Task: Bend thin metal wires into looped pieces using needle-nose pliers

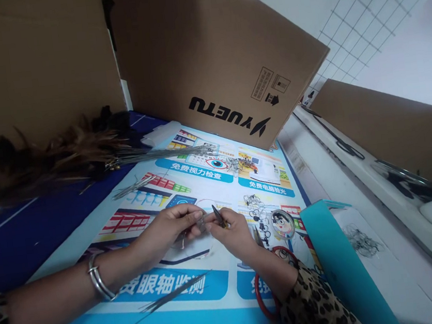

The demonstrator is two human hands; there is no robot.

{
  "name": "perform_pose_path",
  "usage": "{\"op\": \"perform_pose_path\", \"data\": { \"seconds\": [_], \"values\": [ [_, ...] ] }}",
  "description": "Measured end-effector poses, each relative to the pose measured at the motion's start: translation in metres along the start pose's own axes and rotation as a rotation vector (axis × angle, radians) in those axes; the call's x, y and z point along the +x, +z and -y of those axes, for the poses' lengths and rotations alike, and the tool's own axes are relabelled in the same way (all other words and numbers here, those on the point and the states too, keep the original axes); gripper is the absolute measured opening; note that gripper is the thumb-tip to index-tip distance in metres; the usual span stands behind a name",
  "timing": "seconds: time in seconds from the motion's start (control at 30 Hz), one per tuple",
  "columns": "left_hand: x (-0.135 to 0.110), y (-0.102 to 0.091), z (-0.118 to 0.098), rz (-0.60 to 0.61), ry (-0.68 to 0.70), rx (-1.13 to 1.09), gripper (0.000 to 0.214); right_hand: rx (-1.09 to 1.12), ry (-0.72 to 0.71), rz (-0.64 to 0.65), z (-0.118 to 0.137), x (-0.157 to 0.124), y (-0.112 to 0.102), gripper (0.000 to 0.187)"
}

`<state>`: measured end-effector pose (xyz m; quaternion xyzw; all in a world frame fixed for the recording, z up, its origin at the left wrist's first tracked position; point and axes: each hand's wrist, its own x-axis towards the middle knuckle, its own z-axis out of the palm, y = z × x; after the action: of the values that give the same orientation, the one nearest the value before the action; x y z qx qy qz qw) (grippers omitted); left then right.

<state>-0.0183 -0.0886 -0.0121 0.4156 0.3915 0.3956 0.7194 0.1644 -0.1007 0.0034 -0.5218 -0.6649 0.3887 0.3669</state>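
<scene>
Feathers [53, 154] at nine o'clock, long wires [160, 154] at ten! At seven, our left hand [182, 222] pinches a thin piece [204, 218], probably wire; at six, our right hand [232, 232] grips a dark pointed tool [218, 215]. We're seemingly shaping that piece; next calls for steady fingertips. Tape roll [292, 220], four o'clock.

A dark pointed tool [218, 215] slants tip outward — just beside it, a thin wiry piece [202, 223], detail blurred

Dark tool [218, 216], leopard-print sleeves [320, 301]
</scene>
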Motion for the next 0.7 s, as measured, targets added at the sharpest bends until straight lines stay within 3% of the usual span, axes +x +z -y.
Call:
{"op": "perform_pose_path", "data": {
  "seconds": [0.23,0.47,0.7],
  "values": [
    [0.001,-0.001,-0.001,-0.013,0.027,-0.013,0.029,0.039,0.022,0.002,-0.002,-0.001,0.001,0.014],
    [0.004,-0.01,0.003,0.071,0.003,-0.044,0.026,0.105,0.059,0.012,-0.001,0.001,0.0,0.013],
    [0.006,-0.015,0.007,0.082,-0.007,-0.072,0.021,0.042,0.058,0.022,-0.001,0.001,0.0,0.013]
  ]
}}
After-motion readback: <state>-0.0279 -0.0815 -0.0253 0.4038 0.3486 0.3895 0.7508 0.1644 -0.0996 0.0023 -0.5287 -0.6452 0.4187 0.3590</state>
